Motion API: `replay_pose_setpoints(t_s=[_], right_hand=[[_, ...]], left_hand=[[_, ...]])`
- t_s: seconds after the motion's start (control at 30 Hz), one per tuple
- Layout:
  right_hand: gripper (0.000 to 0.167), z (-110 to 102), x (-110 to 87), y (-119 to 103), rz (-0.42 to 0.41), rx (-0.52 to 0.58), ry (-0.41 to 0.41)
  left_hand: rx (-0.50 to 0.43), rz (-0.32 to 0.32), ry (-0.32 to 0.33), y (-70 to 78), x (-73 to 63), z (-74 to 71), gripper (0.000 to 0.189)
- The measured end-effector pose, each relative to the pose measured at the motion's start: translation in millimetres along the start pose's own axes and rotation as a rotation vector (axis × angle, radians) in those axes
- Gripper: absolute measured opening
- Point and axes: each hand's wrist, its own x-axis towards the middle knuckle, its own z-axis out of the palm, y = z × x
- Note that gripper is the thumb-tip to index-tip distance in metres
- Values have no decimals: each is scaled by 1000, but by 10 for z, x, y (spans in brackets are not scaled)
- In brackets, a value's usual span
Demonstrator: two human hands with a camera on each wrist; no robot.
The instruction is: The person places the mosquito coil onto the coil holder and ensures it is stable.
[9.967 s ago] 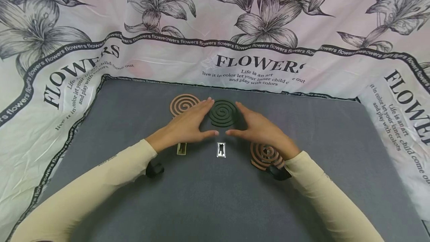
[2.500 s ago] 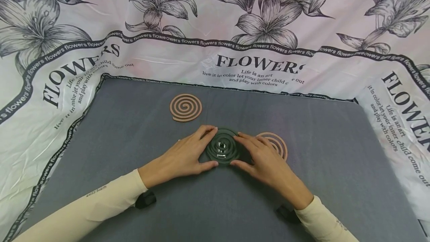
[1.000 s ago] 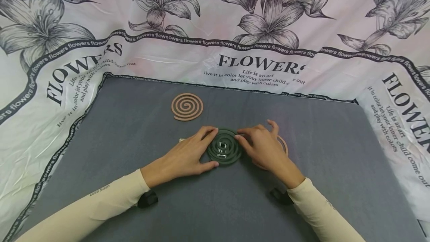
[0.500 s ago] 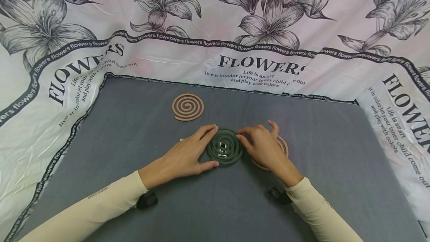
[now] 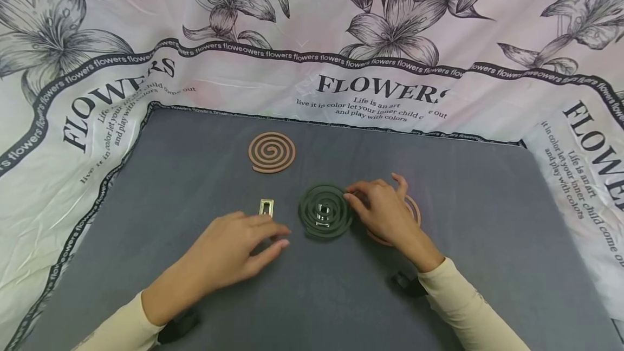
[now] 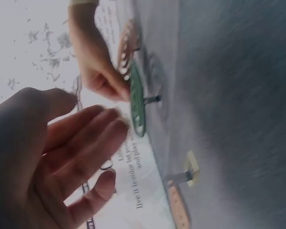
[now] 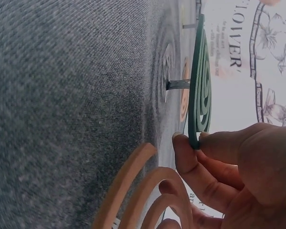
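Observation:
In the head view a green mosquito coil [image 5: 312, 226] sits raised on a silver metal stand [image 5: 323, 223], which shows through its rings. The right wrist view shows the stand's upright [image 7: 178, 85] meeting the coil's middle. My right hand [image 5: 387, 213] pinches the coil's right edge between thumb and index finger. My left hand [image 5: 226, 253] is apart from the coil, to its lower left, with relaxed fingers and nothing held. Just beyond it stands a gold metal stand [image 5: 266, 202], partly hidden by the hand. A brown mosquito coil [image 5: 415, 210] lies mostly hidden under my right hand.
Another brown coil [image 5: 271, 152] lies flat toward the back left of the grey tabletop [image 5: 312, 302]. A white cloth [image 5: 234, 83] printed with flowers and lettering rises along the back and sides.
My left hand has let go of the green coil and drawn back to the lower left, uncovering the gold stand. Earlier, both hands brought the coil from the back onto the silver stand.

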Motion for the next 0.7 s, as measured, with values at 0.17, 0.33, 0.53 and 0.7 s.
replay_pose_setpoints(t_s=[0.17,0.33,0.53,0.7], right_hand=[[17,-34,3,-1,-2,2,-3],[17,-57,-8,4,-1,-7,4],[18,-59,-17,6,17,-15,-4],[19,-64,-4,-21,14,-7,-13]], left_hand=[[1,30,-174,31,-192,127,39],[-38,29,-287,16,-184,298,72],[-39,34,-449,27,-99,486,83],[-23,19,-483,32,-55,564,85]])
